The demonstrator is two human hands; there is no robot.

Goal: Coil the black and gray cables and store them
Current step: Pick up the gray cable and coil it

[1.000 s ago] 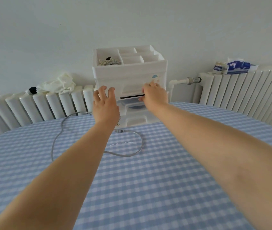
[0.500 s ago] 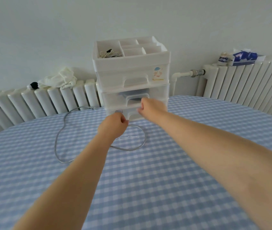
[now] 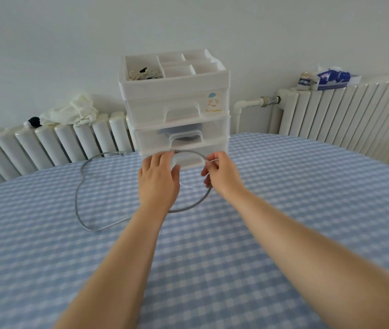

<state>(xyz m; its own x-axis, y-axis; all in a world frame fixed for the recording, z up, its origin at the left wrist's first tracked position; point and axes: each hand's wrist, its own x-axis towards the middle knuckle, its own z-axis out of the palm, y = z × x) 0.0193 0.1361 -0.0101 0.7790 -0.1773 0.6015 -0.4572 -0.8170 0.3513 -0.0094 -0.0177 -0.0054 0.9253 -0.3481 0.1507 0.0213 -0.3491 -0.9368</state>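
A long gray cable (image 3: 77, 200) snakes over the checked tablecloth (image 3: 212, 257), looping left and back toward the drawer unit. My left hand (image 3: 158, 181) pinches one end of it, lifted in front of the bottom drawer. My right hand (image 3: 219, 173) grips the cable a short way along, so a raised arc (image 3: 190, 151) spans between both hands, and the cable curves down under the right hand. A white three-drawer unit (image 3: 177, 108) stands at the table's far edge, all drawers shut. No black cable lies on the table.
The unit's top tray (image 3: 139, 73) holds a small bundle of cords. A thin white tie (image 3: 187, 186) lies on the cloth between my hands. Radiators run behind the table, with a white cloth (image 3: 70, 111) on the left one and a tissue pack (image 3: 333, 78) on the right one.
Both hands left the drawer unit, whose middle drawer now sits shut, and came down to the gray cable. They have taken hold of it and lifted an arc off the cloth.
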